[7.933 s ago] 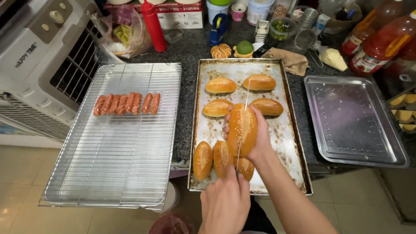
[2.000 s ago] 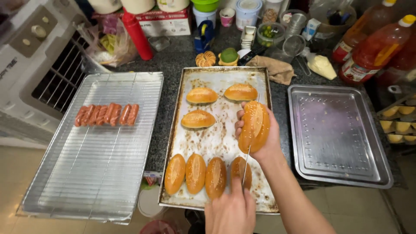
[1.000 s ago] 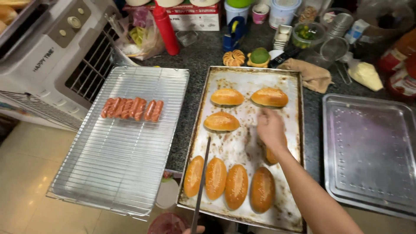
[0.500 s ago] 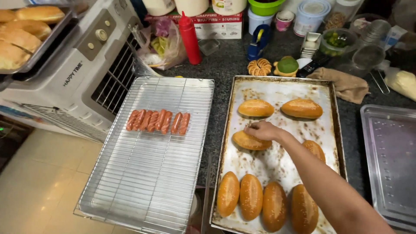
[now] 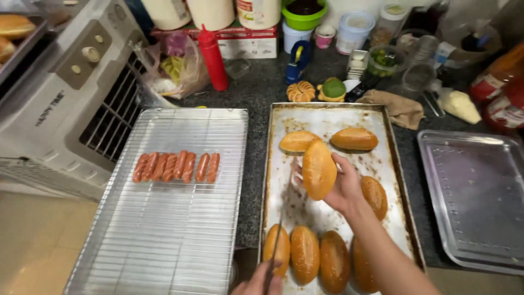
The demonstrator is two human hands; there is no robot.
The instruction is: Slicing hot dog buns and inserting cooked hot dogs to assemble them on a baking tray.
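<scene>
While the right hand (image 5: 343,188) grips a bread roll (image 5: 319,169) lifted over the baking tray (image 5: 327,114), the left hand (image 5: 261,283) at the near edge clasps a knife (image 5: 279,229). Sausages (image 5: 177,166) lie on the wire rack (image 5: 164,240) left, on the counter (image 5: 256,90).

Lighting: warm, fairly bright indoor light from overhead — even across the counter, dimmer toward the upper right corner. Shadows: soft and short; a faint one under the raised bread roll (image 5: 319,169) on the baking tray (image 5: 327,114). Glare: pale sheen on the empty steel tray (image 5: 480,196) and on the wire rack (image 5: 164,235). Sharpness: centre reasonably crisp; the knife (image 5: 278,240) slightly smeared by motion. Distortion: wide-angle bending at the edges — the white appliance (image 5: 60,93) leans outward. Focus: bottles at far right soft.
</scene>
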